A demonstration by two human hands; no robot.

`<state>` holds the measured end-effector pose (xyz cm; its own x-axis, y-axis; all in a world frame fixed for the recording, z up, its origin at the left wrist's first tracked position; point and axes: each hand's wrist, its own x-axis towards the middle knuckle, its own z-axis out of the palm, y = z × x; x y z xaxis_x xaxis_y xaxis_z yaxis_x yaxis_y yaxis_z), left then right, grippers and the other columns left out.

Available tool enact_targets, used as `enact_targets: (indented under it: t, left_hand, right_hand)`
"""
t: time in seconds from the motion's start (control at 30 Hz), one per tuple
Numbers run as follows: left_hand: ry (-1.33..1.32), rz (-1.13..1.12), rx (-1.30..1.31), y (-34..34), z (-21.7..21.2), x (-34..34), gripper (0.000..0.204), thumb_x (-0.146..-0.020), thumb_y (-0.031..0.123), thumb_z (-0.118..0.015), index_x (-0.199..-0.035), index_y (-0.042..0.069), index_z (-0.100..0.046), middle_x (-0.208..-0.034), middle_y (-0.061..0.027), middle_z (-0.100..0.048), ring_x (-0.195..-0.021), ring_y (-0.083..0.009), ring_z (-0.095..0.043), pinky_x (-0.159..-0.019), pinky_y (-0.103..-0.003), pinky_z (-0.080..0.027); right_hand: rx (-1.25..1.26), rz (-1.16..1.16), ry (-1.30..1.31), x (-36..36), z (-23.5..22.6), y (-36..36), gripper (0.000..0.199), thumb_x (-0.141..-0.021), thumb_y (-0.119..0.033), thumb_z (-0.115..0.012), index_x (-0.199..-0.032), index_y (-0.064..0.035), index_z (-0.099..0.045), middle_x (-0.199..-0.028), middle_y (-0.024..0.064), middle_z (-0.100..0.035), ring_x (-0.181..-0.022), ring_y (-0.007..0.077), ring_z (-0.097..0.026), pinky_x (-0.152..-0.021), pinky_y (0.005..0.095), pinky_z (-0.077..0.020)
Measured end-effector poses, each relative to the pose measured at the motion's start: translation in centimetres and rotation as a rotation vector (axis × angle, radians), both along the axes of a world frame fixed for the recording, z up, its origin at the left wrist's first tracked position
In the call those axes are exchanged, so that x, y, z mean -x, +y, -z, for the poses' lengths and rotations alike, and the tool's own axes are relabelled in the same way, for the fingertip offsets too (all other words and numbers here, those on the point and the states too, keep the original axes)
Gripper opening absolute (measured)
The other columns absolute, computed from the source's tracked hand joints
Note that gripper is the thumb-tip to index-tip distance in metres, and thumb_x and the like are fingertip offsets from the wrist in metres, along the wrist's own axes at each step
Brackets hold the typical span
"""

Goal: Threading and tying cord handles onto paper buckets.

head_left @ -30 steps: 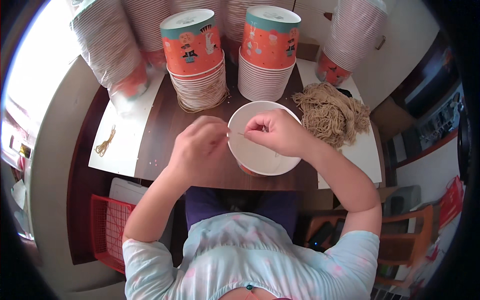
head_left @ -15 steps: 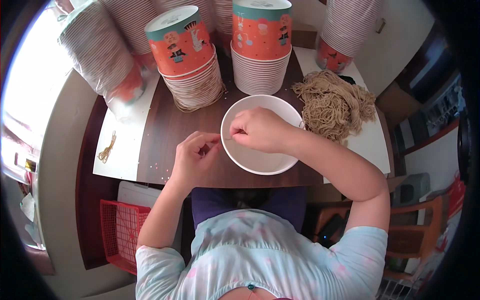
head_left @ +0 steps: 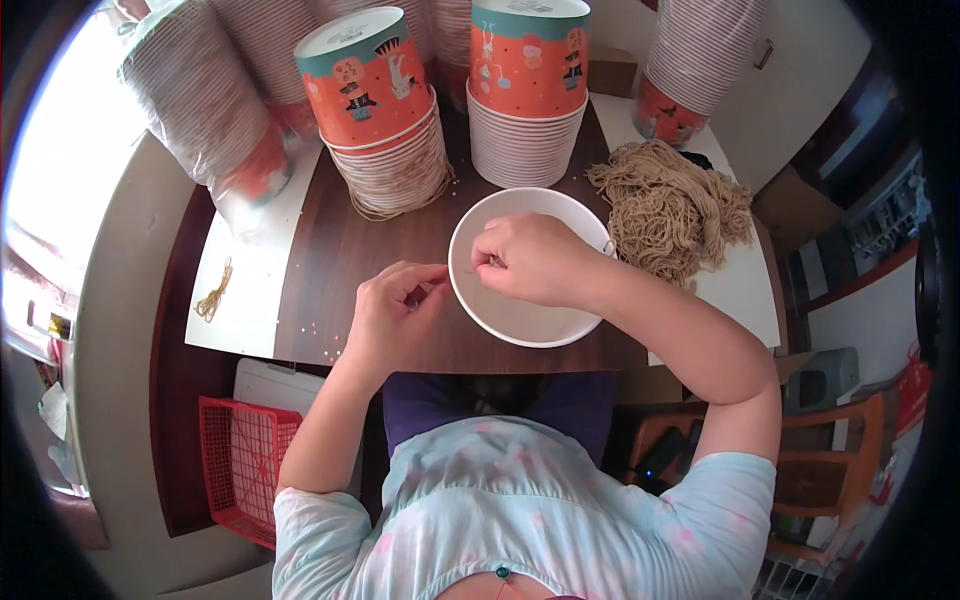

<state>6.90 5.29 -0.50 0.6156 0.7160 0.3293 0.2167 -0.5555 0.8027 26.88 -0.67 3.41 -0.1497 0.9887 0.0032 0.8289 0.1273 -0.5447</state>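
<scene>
A round white paper bucket [head_left: 530, 322] stands open end up near the table's front edge. My right hand [head_left: 530, 258] reaches into it from the right, its fingers pinched near the inner left wall. A faint thin string [head_left: 468, 271] shows between those fingertips and the wall. Outside, at the left of the rim, my left hand [head_left: 400, 298] is closed, thumb and forefinger touching the wall; what they pinch is too small to make out. A small loop of cord [head_left: 609, 247] sticks out at the right rim.
A heap of tan cords [head_left: 668, 210] lies at the right. Behind stand two stacks of orange-and-green buckets, one [head_left: 365, 90] ringed with cords, the other [head_left: 530, 70] bare. Plastic-wrapped stacks [head_left: 195, 90] crowd the back. A small cord bundle [head_left: 213, 292] lies left; a red basket [head_left: 245, 470] sits below.
The bucket appears slightly farther right, with the rest of the table shifting a little too. My right fingers have drawn slightly away from the inner left wall. My left hand stays at the rim.
</scene>
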Motion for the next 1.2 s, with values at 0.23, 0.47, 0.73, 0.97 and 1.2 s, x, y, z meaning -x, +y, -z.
enact_targets:
  t: [0.23, 0.47, 0.73, 0.97, 1.2]
  left_hand:
    - [-0.029, -0.027, -0.066, -0.6, -2.2, 0.4, 0.014, -0.081, 0.003, -0.067, -0.095, 0.001, -0.069, -0.076, -0.0045, -0.061, -0.061, -0.0081, -0.054, -0.056, -0.021, -0.042]
    - [0.021, 0.185, 0.266, -0.1, -4.0, 0.0, 0.014, -0.090, 0.011, -0.063, -0.091, -0.002, -0.067, -0.077, 0.0005, -0.061, -0.070, -0.0044, -0.051, -0.061, -0.021, -0.040]
    - [0.036, 0.184, 0.286, -0.3, -4.3, -0.4, 0.012, -0.087, 0.010, -0.066, -0.087, -0.002, -0.067, -0.076, 0.0015, -0.061, -0.070, -0.0034, -0.051, -0.061, -0.021, -0.041]
    - [-0.013, 0.078, -0.228, -1.1, -4.1, -1.1, 0.009, -0.075, 0.002, -0.070, -0.084, -0.001, -0.069, -0.076, -0.0054, -0.059, -0.056, -0.0106, -0.051, -0.053, -0.023, -0.042]
    - [0.144, -0.049, -0.073, -0.2, -2.6, 0.7, 0.014, -0.077, 0.002, -0.068, -0.091, 0.001, -0.070, -0.081, -0.0056, -0.061, -0.054, -0.0088, -0.049, -0.051, -0.023, -0.040]
  right_hand:
    - [-0.211, -0.022, 0.066, -0.2, 0.3, -0.8, 0.013, -0.079, -0.016, -0.063, -0.084, -0.0057, -0.068, -0.077, 0.0078, -0.061, -0.070, 0.0246, -0.060, -0.063, 0.0370, -0.0467]
    - [-0.609, -0.087, 0.058, 0.8, -1.4, -2.5, 0.006, -0.074, -0.009, -0.068, -0.080, -0.0075, -0.067, -0.072, 0.0058, -0.055, -0.063, 0.0234, -0.056, -0.054, 0.0347, -0.0445]
    - [-0.647, -0.070, 0.076, 1.1, -1.2, -2.9, 0.006, -0.073, -0.008, -0.069, -0.078, -0.0074, -0.066, -0.069, 0.0052, -0.054, -0.060, 0.0220, -0.055, -0.052, 0.0336, -0.0430]
    - [-0.290, 0.052, 0.313, 0.9, -1.0, -2.1, 0.009, -0.076, -0.009, -0.067, -0.082, -0.0028, -0.068, -0.071, 0.0066, -0.059, -0.061, 0.0166, -0.057, -0.056, 0.0301, -0.0448]
    - [-0.071, 0.059, 0.243, 0.0, 1.1, -0.7, 0.012, -0.077, -0.012, -0.063, -0.081, -0.0022, -0.068, -0.076, 0.0084, -0.063, -0.067, 0.0208, -0.061, -0.061, 0.0334, -0.0475]
